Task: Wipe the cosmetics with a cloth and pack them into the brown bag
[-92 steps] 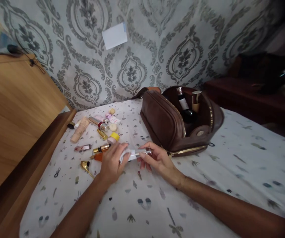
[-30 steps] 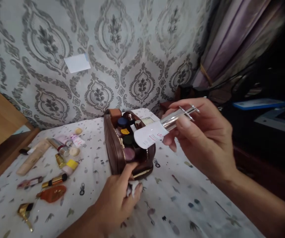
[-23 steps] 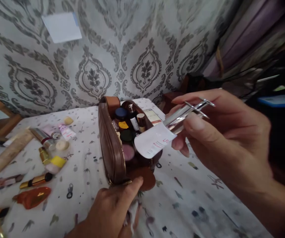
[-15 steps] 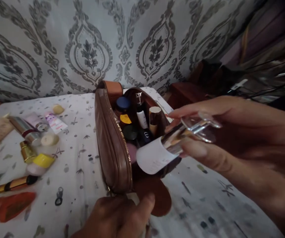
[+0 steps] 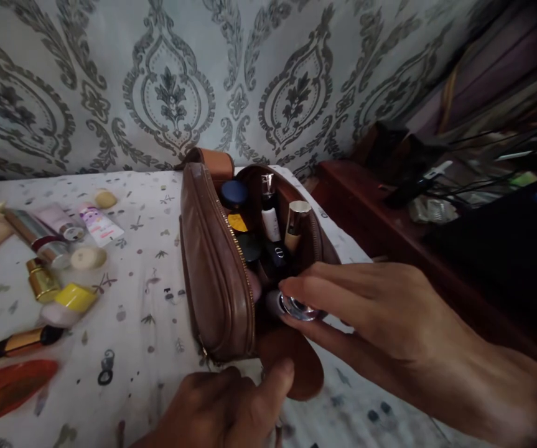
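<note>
A brown makeup bag [image 5: 212,274] stands unzipped on the cloth. My right hand [image 5: 366,298] is closed on the shiny top of a white cosmetic bottle [image 5: 275,305], which is inside the near end of the bag, its lower part hidden. My left hand [image 5: 231,404] grips the bag's brown end flap [image 5: 298,367], thumb on top and the other fingers curled out of sight. Farther back in the bag are a blue lid [image 5: 234,193], a white-and-black bottle [image 5: 270,218], a gold-capped bottle [image 5: 296,224] and a black case [image 5: 276,254].
Several cosmetics lie on the left, including a silver tube [image 5: 37,236], a pink-and-white tube [image 5: 100,224], a yellow-ended sponge [image 5: 70,305], a gold-and-black stick [image 5: 16,344] and an orange pouch [image 5: 14,386]. Patterned fabric [image 5: 170,87] hangs behind. A dark red wooden surface [image 5: 356,193] holds clutter on the right.
My right hand has moved down and left, bringing the white bottle from above the bag's edge to upright inside it. My left hand keeps its place on the flap.
</note>
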The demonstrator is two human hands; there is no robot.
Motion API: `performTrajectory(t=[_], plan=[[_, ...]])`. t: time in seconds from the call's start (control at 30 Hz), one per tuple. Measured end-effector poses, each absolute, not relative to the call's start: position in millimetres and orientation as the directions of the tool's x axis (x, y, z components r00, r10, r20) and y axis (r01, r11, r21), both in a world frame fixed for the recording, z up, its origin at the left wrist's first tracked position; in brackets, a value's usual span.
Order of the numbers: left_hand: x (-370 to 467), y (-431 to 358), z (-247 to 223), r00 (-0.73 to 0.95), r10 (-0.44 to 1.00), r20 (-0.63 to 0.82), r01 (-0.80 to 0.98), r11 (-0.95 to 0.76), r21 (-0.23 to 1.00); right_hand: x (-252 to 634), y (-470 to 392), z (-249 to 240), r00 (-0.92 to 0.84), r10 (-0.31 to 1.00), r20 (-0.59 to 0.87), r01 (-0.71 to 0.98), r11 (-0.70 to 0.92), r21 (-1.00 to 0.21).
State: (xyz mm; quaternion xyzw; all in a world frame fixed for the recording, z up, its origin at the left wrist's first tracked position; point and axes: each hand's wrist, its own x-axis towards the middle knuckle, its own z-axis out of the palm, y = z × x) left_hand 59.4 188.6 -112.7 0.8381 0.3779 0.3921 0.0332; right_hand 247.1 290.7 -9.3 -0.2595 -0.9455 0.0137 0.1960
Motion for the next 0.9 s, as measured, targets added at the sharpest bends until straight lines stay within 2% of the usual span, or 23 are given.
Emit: performTrajectory(t=[0.1,0.27,0.37,0.53,0.67,0.77,0.9], plan=[[56.4,189.0,-109.3,0.473,0.676,0.566,0.591,-0.719,0.366,245.5,286.3,-12.0,-0.824,0.477,0.306,0.488,0.872,-0.044],[53.7,187.9,-109.0,0.480,0.686,0.547,0.561,-0.720,0.410,247.0,283.6,-17.3,-0.798,0.502,0.335,0.552,0.831,0.071],[53.7,186.7,-110.1,0.474,0.701,0.533,0.578,-0.704,0.412,248.4,282.9,-18.0,-0.797,0.493,0.347,0.556,0.824,0.105],[53.8,185.3,-111.3,0.447,0.712,0.541,0.605,-0.686,0.403,246.5,279.4,-12.8,-0.840,0.467,0.276,0.518,0.842,0.153],[53.4,185.9,-114.0,0.444,0.701,0.558,0.606,-0.694,0.389,244.5,277.2,-10.8,-0.834,0.448,0.321,0.527,0.820,0.224],[52.1,186.1,-116.0,0.451,0.699,0.554,0.591,-0.700,0.401,245.7,274.9,-10.8,-0.789,0.460,0.407,0.565,0.804,0.185],[51.3,185.5,-116.4,0.436,0.733,0.521,0.572,-0.673,0.469,248.7,268.4,-7.9,-0.696,0.470,0.543,0.574,0.819,0.027]])
